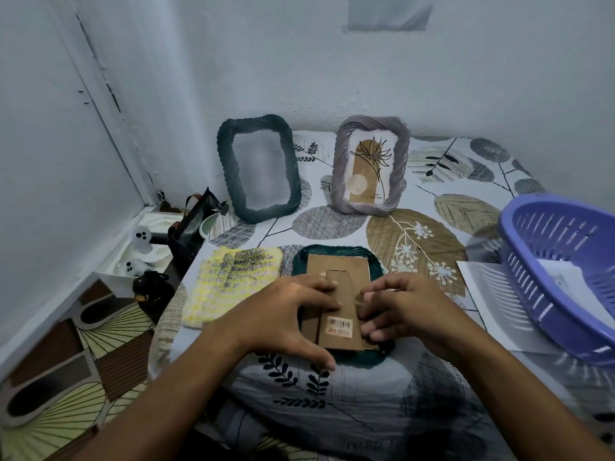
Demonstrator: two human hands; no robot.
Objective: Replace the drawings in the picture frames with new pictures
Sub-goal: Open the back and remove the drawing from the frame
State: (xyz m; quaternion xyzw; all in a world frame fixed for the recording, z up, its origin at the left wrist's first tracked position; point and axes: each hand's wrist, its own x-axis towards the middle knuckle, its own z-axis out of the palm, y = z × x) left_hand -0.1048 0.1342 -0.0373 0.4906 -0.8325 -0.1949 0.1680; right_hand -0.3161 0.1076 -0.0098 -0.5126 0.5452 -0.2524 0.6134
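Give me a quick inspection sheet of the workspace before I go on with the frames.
Surface: leaf-print cloth covers the table.
Job's things: dark green frame lies face down, cardboard backing up; second green frame and grey frame with a plant drawing stand at the back.
Clutter: yellow knitted cloth; purple basket on papers.
Hands: left hand and right hand press on the backing.
Cables: nothing seen.
Surroundings: white walls; ghost figurines at left.
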